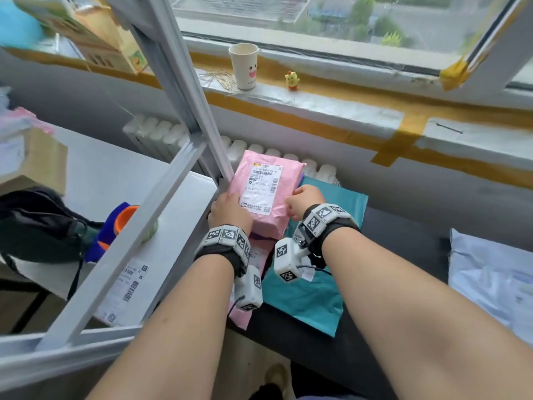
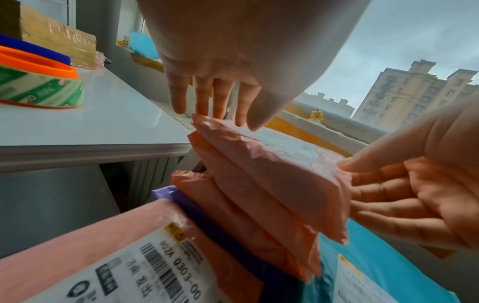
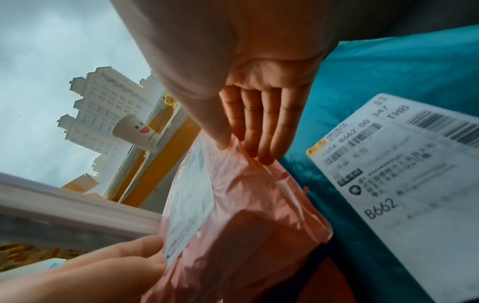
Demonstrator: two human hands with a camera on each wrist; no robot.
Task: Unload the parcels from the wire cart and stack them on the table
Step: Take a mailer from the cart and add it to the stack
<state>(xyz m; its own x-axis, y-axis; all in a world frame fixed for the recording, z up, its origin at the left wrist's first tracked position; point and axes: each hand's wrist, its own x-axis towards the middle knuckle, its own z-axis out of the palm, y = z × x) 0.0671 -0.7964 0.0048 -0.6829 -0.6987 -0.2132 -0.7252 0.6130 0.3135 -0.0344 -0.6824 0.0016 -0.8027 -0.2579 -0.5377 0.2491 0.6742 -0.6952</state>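
1. While both hands flank the pink parcel (image 1: 264,192), the person does best to keep an even squeeze from the two sides, since the soft plastic mailer probably sags if held by one edge.
2. The left hand (image 1: 229,210) pinches the parcel's edge at 9 o'clock; the right hand (image 1: 307,202) pinches the edge at 3 o'clock, thumb on top, fingers (image 3: 261,127) underneath.
3. The parcel sits on top of a stack of pink and purple mailers, just beside a teal mailer (image 1: 311,290), on the dark table (image 1: 403,241).
4. Squaring its edges over the parcel below before letting go seems wise, so the stack does not slide.
5. Its long axis runs from 6 to 12 o'clock, label (image 1: 261,187) face up, barcode end toward the window.
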